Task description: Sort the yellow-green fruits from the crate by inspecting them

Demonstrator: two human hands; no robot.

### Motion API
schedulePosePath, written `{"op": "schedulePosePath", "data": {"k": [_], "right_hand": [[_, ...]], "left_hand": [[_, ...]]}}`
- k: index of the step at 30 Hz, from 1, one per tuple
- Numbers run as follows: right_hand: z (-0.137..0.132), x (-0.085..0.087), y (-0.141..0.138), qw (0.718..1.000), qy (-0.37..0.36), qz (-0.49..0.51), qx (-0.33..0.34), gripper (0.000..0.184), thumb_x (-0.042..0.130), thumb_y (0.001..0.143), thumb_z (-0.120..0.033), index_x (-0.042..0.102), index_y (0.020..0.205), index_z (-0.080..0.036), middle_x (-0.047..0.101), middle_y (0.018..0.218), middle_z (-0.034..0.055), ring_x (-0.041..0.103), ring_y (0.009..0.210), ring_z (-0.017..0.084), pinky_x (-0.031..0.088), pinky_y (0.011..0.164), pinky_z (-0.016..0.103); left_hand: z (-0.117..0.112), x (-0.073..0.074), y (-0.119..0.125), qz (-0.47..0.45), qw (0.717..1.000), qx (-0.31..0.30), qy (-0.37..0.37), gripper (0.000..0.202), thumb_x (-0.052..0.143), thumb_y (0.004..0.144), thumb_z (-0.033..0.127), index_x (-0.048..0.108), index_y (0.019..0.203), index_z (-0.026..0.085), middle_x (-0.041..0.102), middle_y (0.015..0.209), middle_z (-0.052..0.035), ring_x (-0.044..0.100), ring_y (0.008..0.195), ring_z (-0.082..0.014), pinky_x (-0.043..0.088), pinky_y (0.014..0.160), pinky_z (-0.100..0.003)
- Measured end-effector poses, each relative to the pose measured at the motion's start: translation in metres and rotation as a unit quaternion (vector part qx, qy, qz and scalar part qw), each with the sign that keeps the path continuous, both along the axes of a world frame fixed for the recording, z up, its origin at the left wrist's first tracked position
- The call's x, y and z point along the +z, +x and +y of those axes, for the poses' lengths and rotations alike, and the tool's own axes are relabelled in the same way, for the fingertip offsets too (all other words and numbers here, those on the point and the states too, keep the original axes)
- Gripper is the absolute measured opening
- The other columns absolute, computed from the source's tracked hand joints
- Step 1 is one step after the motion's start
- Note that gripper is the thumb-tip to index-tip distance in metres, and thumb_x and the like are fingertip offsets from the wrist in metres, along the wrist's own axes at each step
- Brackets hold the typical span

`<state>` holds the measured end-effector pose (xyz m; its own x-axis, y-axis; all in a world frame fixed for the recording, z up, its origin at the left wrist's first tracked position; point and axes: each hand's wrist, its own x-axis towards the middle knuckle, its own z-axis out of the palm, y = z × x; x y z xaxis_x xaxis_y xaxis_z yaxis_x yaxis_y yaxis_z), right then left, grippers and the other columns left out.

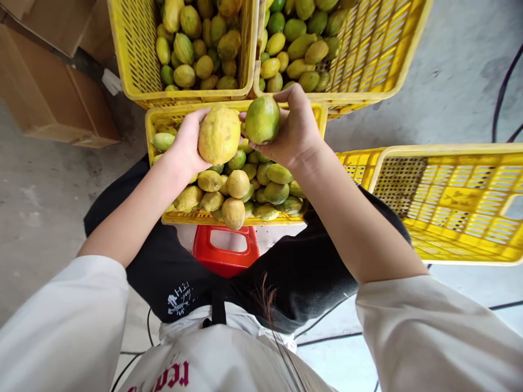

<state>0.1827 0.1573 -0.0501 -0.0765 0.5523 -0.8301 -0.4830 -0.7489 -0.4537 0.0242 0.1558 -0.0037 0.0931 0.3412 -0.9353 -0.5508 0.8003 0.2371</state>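
My left hand [186, 140] is wrapped round a large yellow lemon [219, 135] with a bumpy skin and a few dark specks. Beside it, a smooth green lemon [262, 120] with a yellowish patch sits in the fingers of my right hand [301, 126]. Both fruits are held up above the near yellow crate [192, 218], with a small gap between them. That crate is heaped with green and yellow lemons [277, 193], and some of them are hidden under my hands and forearms.
Behind stand two more yellow crates, one on the left [134, 60] and one on the right [368, 54], both holding lemons. Another yellow crate [461, 198] lies at the right. Cardboard boxes [53, 98] are at the left. A red stool [224, 261] shows between my knees. Black cables cross the floor.
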Motion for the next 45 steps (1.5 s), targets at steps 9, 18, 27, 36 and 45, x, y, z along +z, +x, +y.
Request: {"op": "schedulePosePath", "data": {"k": [9, 18, 27, 36, 45], "right_hand": [[-0.005, 0.003, -0.007, 0.998, -0.001, 0.018, -0.054, 0.026, 0.084, 0.102, -0.045, 0.060, 0.094, -0.037, 0.070, 0.079, -0.0025, 0.068, 0.080, 0.022, 0.061, 0.072, 0.033], [-0.003, -0.006, -0.005, 0.999, -0.013, 0.004, -0.045, 0.021, 0.075, 0.093, -0.043, 0.056, 0.093, -0.037, 0.072, 0.084, 0.0008, 0.075, 0.095, 0.027, 0.056, 0.071, 0.038], [-0.001, -0.004, -0.008, 0.997, -0.023, 0.026, -0.075, 0.006, 0.061, 0.088, -0.038, 0.055, 0.090, -0.036, 0.070, 0.077, -0.0008, 0.073, 0.088, 0.024, 0.054, 0.070, 0.034], [-0.005, 0.005, -0.009, 0.996, 0.015, 0.004, -0.088, 0.028, 0.078, 0.111, -0.031, 0.057, 0.092, -0.034, 0.067, 0.079, -0.0038, 0.070, 0.080, 0.021, 0.065, 0.071, 0.035], [-0.002, -0.013, -0.004, 0.997, -0.029, 0.009, -0.075, 0.030, 0.079, 0.076, -0.044, 0.051, 0.086, -0.037, 0.068, 0.078, -0.0003, 0.072, 0.106, 0.031, 0.058, 0.081, 0.044]], "left_hand": [[-0.003, -0.003, -0.001, 0.008, 0.998, -0.045, 0.049, 0.060, 0.055, 0.128, 0.061, 0.066, 0.175, 0.026, 0.096, 0.121, -0.0061, 0.072, 0.163, -0.0330, 0.055, 0.141, -0.049], [-0.002, -0.008, 0.002, -0.004, 0.999, 0.020, 0.043, 0.047, 0.059, 0.126, 0.040, 0.064, 0.172, 0.030, 0.095, 0.123, -0.0015, 0.080, 0.152, -0.0348, 0.065, 0.130, -0.054], [-0.002, -0.008, -0.001, 0.028, 0.999, -0.014, 0.020, 0.051, 0.049, 0.130, 0.041, 0.061, 0.176, 0.025, 0.093, 0.142, -0.0040, 0.068, 0.167, -0.0311, 0.056, 0.140, -0.048], [-0.002, -0.004, 0.002, 0.059, 0.992, -0.087, 0.064, 0.045, 0.061, 0.127, 0.055, 0.075, 0.159, 0.027, 0.095, 0.114, -0.0060, 0.063, 0.171, -0.0335, 0.049, 0.145, -0.049], [-0.003, 0.000, 0.005, 0.020, 0.998, -0.037, 0.048, 0.053, 0.057, 0.129, 0.040, 0.057, 0.181, 0.032, 0.096, 0.126, -0.0006, 0.072, 0.163, -0.0315, 0.057, 0.140, -0.048]]}}
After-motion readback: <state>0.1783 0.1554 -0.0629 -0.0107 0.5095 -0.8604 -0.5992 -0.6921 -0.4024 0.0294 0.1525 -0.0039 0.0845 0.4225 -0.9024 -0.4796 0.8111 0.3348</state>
